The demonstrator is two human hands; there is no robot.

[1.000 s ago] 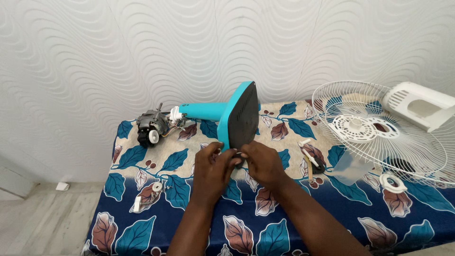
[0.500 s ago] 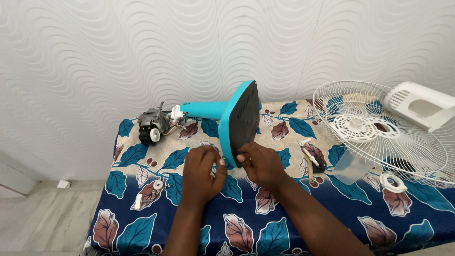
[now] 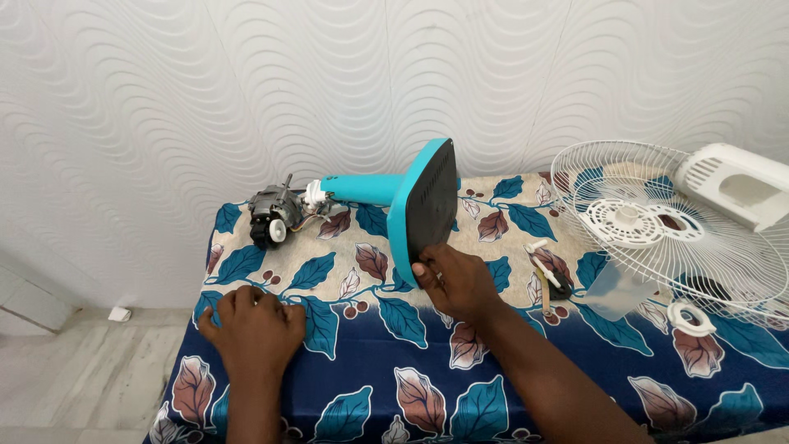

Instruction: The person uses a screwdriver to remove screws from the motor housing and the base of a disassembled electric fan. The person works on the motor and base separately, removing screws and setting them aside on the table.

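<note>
Head view shows the right hand (image 3: 456, 284), its grip pinching the lower rim of the turquoise plastic fan base with stem (image 3: 415, 205), which lies tipped on its side mid-worktop (image 3: 493, 378). Left hand (image 3: 255, 329) rests flat, fingers spread, near the worktop's front left corner. A grey metal motor (image 3: 271, 218) lies by the back left corner, a white wire fan guard (image 3: 666, 234) at the right edge.

The fan base (image 3: 427, 205) is turquoise with a black underside, and its stem is the same turquoise. The tablecloth (image 3: 493, 370) is navy and cream, printed with blue and reddish-brown leaves. The fan grille (image 3: 657, 238) and housing (image 3: 731, 185) are white, like the swirl-patterned wall (image 3: 246, 82).
</note>
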